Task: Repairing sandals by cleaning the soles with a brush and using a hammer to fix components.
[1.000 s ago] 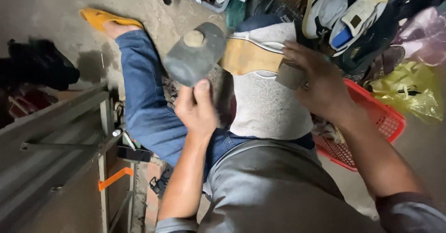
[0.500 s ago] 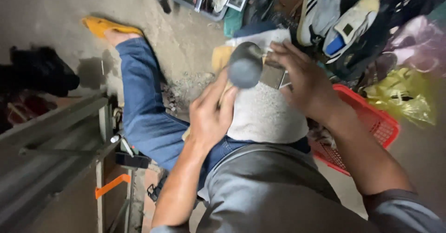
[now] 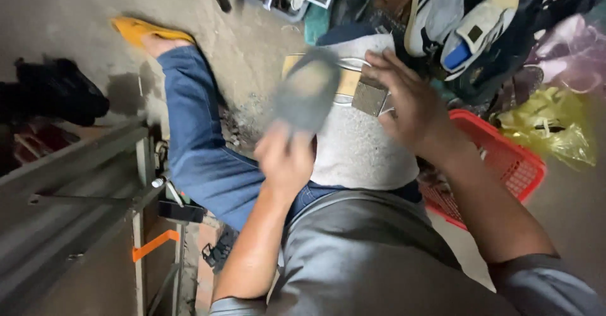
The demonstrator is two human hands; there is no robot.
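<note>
Since half a second ago the grey sole (image 3: 307,95) has been swung from a nearly edge-on pose to one with its broad face turned toward the camera, and it is now being shown blurred by motion. It is being held up by the left hand (image 3: 285,159), whose fingers are being kept curled around its lower end, just above the grey cloth (image 3: 356,149) that is being spread over the lap. A small metal block (image 3: 370,96) is being pinched between thumb and fingers of the right hand (image 3: 404,105), right beside the sole and over the upper edge of the cloth. A tan shoe part (image 3: 347,82) is being partly hidden behind the sole at the far end of the cloth. To the right of the cloth a red basket (image 3: 505,158) is being left on the floor, with a yellow bag (image 3: 543,123) beyond it and a heap of shoes (image 3: 467,19) above. To the left of the cloth a leg in blue jeans (image 3: 202,158) is being stretched out toward a yellow sandal (image 3: 136,29), and a metal stand (image 3: 82,190) is being seen further left.
</note>
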